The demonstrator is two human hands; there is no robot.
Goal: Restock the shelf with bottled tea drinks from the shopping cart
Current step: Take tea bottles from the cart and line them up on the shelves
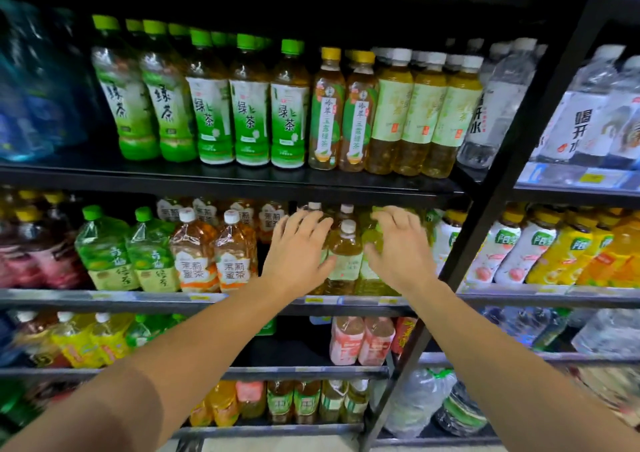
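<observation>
Both hands are up at the second shelf (346, 300) in the middle of the frame. The left hand (298, 247) lies with fingers spread and nearly straight against the left flank of a group of pale-tea bottles, thumb low near a label; it presses rather than wraps. The right hand (401, 247) mirrors it on the right flank, fingers loosely bent over the bottle shoulders, and whether any finger actually curls round a bottle cannot be told from here.

Reading from the left of the frame along this shelf: dark and red drinks, two green-capped green tea bottles (104, 247), two white-capped orange tea bottles (214, 250), then the hands. Between them stands the white-capped tea bottle (344, 254), upright, long axis vertical, at the front edge of the shelf, with more white caps behind it and a greener bottle (372, 243) just beside it under the right palm. Further right, past the black upright post (491, 209), are white and yellow bottles.

The relation that matters: the bottle sits directly ahead of and between the two hands, about equally near each, upright. I judge the step to be squaring or pushing this cluster into its row, so the coming move is likely a straight shove back or a light squeeze inward; pressure above the label could tip the front bottle.

The shopping cart is not in view.
</observation>
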